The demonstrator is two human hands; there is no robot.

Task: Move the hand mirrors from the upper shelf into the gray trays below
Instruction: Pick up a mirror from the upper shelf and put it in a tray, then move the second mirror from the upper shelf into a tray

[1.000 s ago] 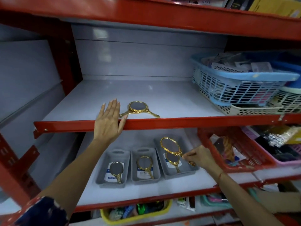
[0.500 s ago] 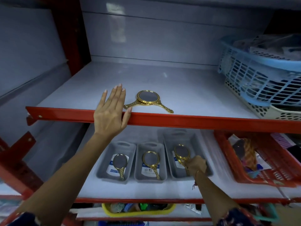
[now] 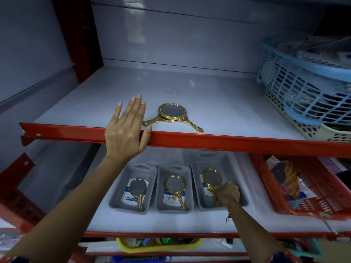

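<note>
Our left hand (image 3: 127, 130) lies flat and open on the red front rail (image 3: 228, 139) of the upper shelf (image 3: 218, 103), fingers spread, the thumb just beside the handle of the gold mirrors (image 3: 171, 116) lying behind that rail — two appear stacked, their handles pointing opposite ways. Below the rail, three gray trays (image 3: 218, 160) sit side by side on the lower shelf (image 3: 171, 221). The left tray (image 3: 141, 168) holds one mirror (image 3: 139, 192), the middle tray (image 3: 174, 168) another (image 3: 175, 188). Our right hand (image 3: 228, 192) is closed around the handle of a mirror (image 3: 212, 179) inside the right tray — whether it rests on the tray floor we cannot tell. A red basket (image 3: 311, 207) stands right of the trays
</note>
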